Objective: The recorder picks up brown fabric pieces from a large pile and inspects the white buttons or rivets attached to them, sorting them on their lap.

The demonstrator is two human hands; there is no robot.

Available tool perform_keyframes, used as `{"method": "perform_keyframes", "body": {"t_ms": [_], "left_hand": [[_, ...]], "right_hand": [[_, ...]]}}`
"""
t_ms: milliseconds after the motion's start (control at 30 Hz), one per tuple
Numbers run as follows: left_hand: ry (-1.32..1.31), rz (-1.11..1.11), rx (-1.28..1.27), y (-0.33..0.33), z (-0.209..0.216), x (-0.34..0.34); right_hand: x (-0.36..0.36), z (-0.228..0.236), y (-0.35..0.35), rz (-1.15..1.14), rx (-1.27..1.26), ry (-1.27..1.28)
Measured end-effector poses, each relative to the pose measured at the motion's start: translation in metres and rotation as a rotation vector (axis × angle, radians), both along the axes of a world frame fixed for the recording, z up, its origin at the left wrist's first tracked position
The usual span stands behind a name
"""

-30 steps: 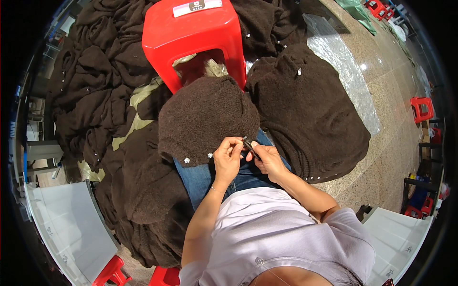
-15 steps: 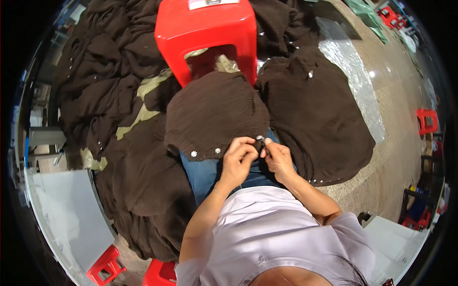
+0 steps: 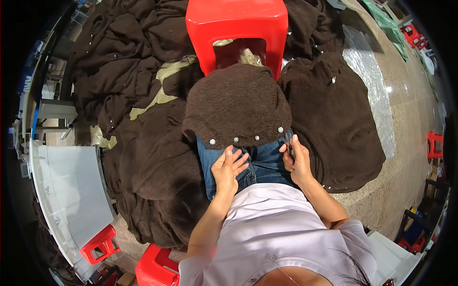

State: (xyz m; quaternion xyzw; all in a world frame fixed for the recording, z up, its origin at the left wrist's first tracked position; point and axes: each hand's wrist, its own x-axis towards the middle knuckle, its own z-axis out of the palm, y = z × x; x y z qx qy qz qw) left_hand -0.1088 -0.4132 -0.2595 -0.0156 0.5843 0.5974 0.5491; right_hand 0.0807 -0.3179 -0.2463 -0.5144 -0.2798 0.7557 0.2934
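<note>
Left hand (image 3: pixel 229 168): fingers spread, empty, beside the garment (image 3: pixel 238 107), which lay over the lap's (image 3: pixel 269 164) far edge. Right hand (image 3: pixel 298 163): fingers gripped a tool (image 3: pixel 292 151), its tip judged best kept off the garment.

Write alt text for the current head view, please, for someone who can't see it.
A person's right hand holds a small dark tool beside a brown knit garment draped over their jeans, while the left hand is near its lower edge, lined with four sparkly buttons. More brown fabric lies either side; a red stool stands beyond.
</note>
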Motion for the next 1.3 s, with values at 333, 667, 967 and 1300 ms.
{"method": "perform_keyframes", "body": {"t_ms": [333,667,967,1300], "left_hand": [[0.05,0.152,0.126,0.019,-0.011,-0.006],[-0.071,0.298,0.315,0.015,-0.008,-0.005],[-0.087,0.283,0.342,0.009,-0.008,-0.011],[-0.043,0.157,0.154,0.014,0.001,-0.003]], "right_hand": [[-0.002,0.0,-0.003,0.047,0.047,-0.023],[-0.017,-0.001,-0.012,0.27,0.244,-0.093],[-0.02,0.001,-0.011,0.288,0.251,-0.087],[-0.042,0.005,-0.015,0.314,0.49,-0.118]]}}
